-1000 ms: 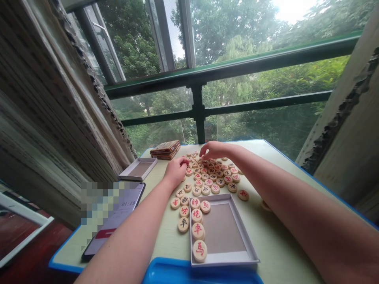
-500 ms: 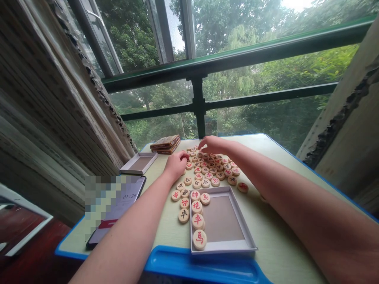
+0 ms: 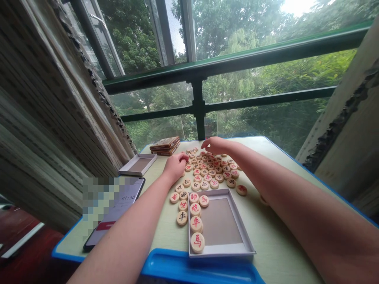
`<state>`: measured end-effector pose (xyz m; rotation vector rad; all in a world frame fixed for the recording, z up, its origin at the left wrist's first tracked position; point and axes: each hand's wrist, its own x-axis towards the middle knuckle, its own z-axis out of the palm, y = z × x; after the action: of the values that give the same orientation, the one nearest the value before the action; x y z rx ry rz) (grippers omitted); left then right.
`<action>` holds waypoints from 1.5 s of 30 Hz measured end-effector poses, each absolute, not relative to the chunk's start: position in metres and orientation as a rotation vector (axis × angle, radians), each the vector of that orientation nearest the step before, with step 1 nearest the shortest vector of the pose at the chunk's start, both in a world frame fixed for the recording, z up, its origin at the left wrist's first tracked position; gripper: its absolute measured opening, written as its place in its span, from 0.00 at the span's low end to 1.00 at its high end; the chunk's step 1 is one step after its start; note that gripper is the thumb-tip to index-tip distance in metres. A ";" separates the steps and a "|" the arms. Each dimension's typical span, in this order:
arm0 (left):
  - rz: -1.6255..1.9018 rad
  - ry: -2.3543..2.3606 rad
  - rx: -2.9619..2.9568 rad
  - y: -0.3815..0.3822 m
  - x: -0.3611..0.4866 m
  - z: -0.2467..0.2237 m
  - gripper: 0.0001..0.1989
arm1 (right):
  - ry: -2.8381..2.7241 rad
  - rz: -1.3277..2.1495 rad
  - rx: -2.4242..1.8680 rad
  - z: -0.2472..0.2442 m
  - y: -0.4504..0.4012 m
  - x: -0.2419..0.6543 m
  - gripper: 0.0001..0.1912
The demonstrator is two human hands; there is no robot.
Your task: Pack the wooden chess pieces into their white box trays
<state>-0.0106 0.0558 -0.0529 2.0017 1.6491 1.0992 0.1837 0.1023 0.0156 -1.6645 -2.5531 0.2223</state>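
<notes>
Round wooden Chinese chess pieces (image 3: 212,172) with red or black characters lie spread over the table, mostly face up. At the left edge of the spread rests my left hand (image 3: 174,167), its fingers curled in; whatever is under them is hidden. My right hand (image 3: 216,145) hovers over the far pieces, fingers bent downward and apart, with nothing visible between them. Nearer to me is a shallow white box (image 3: 243,227). Red-marked pieces line its left side, among them a horse piece (image 3: 197,242) at the near corner and a chariot piece (image 3: 196,223) on another piece.
A second shallow tray (image 3: 139,165), perhaps a lid, lies at the left, with stacked small boxes (image 3: 165,146) behind it. A phone (image 3: 118,213) showing 01:30 lies beside my left forearm. The table (image 3: 275,165) has a blue edge and a blue trough (image 3: 204,268) in front.
My right hand has shifted slightly to the right over the far pieces. My left hand stays nearly in place. The view has tilted a little.
</notes>
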 end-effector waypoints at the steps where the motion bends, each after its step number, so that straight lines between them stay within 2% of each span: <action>1: 1.102 1.653 2.002 0.055 -0.010 -0.053 0.13 | -2.519 0.186 -1.690 0.017 0.104 0.186 0.19; 15: 1.119 1.694 2.015 0.050 -0.008 -0.049 0.11 | -2.718 0.362 -1.684 0.020 0.100 0.183 0.15; 21: 1.094 1.689 2.055 0.050 -0.008 -0.048 0.11 | -2.690 0.332 -1.696 0.020 0.097 0.180 0.18; 27: 1.101 1.671 1.970 0.054 -0.010 -0.050 0.11 | -2.697 0.424 -1.705 0.020 0.101 0.190 0.18; 33: 1.056 1.635 2.130 0.055 -0.008 -0.051 0.10 | -2.679 0.523 -1.684 0.021 0.096 0.188 0.19; 36: 1.037 1.620 2.210 0.055 -0.007 -0.051 0.11 | -2.615 0.516 -1.699 0.022 0.089 0.186 0.22; 45: 1.009 1.612 2.256 0.056 -0.007 -0.053 0.11 | -2.573 0.176 -1.725 0.008 0.055 0.198 0.17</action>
<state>-0.0074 0.0556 -0.0527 2.2559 1.6119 1.0090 0.1985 0.0551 0.0083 -1.7254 -2.5733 0.1760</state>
